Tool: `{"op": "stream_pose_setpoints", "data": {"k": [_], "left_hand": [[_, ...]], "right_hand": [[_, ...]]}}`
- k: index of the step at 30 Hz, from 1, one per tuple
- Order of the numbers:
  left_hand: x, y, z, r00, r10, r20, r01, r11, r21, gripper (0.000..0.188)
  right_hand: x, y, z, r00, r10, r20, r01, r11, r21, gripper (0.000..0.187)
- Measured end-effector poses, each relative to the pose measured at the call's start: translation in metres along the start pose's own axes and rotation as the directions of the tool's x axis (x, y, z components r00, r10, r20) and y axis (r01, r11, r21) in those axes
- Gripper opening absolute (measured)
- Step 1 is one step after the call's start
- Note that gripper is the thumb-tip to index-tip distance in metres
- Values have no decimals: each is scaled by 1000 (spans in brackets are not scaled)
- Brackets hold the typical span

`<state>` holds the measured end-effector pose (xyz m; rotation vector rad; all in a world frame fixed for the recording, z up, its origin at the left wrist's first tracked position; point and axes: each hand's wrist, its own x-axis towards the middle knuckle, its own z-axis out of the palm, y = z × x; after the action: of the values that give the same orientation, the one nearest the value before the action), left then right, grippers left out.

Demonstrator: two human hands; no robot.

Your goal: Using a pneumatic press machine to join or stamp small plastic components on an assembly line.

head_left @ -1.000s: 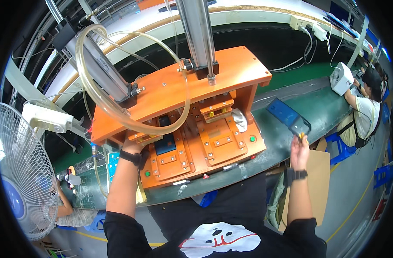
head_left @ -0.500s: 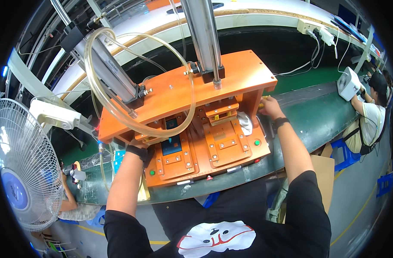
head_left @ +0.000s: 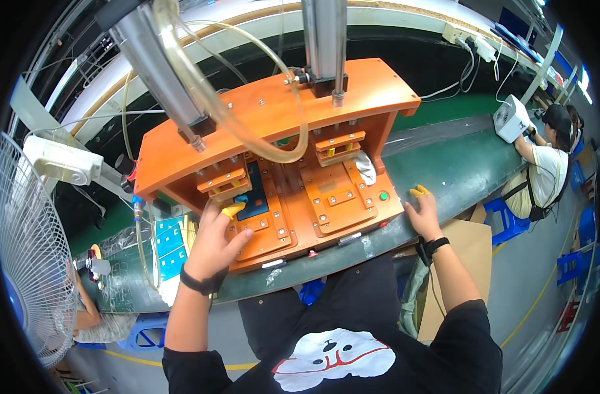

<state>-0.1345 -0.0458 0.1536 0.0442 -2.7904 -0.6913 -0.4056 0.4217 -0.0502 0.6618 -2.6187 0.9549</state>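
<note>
An orange two-station press (head_left: 273, 108) stands before me on the green bench. My left hand (head_left: 211, 241) is open at its left station, thumb spread, yellow covers on its fingertips. The fingers reach beside a dark blue flat panel (head_left: 254, 203) lying in the left fixture. A small bright blue piece (head_left: 241, 199) shows at the fingertips; whether they touch it I cannot tell. Beyond the press's right front corner, my right hand (head_left: 424, 215) hovers over the bench, open and holding nothing, with yellow fingertip covers. The right fixture (head_left: 339, 200) has no panel on it.
A white cloth (head_left: 365, 169) is tucked beside the right station, behind a green button (head_left: 384, 196). Blue sheets (head_left: 170, 246) lie left of the press. A clear hose (head_left: 247, 148) loops in front. A fan (head_left: 37, 256) stands at left; a co-worker (head_left: 543, 157) sits at right.
My left hand has drawn back from under the press to beside the panel. My right hand has left the press's right side and moved nearer. The view has shifted.
</note>
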Motion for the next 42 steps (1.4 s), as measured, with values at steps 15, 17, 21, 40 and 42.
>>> {"op": "stream_pose_setpoints", "data": {"k": [15,17,21,40,42], "left_hand": [[-48,-5,56,945,-53,-322,64,998,25,101],[-48,-5,55,944,-59,-325,68,998,18,100],[-38,-5,65,945,-13,-326,10,1000,-12,99],[-52,-4,67,945,-115,-307,118,993,-8,97],[-53,-6,68,945,-104,-310,111,994,4,98]], "right_hand": [[-2,-16,17,997,59,40,-42,938,-343,56],[-3,-13,19,999,45,14,-37,938,-345,56],[-3,-6,6,999,31,-20,-36,925,-377,54],[-5,-27,5,993,120,-13,-119,951,-284,50],[-5,-26,6,992,125,-13,-124,955,-271,49]]}}
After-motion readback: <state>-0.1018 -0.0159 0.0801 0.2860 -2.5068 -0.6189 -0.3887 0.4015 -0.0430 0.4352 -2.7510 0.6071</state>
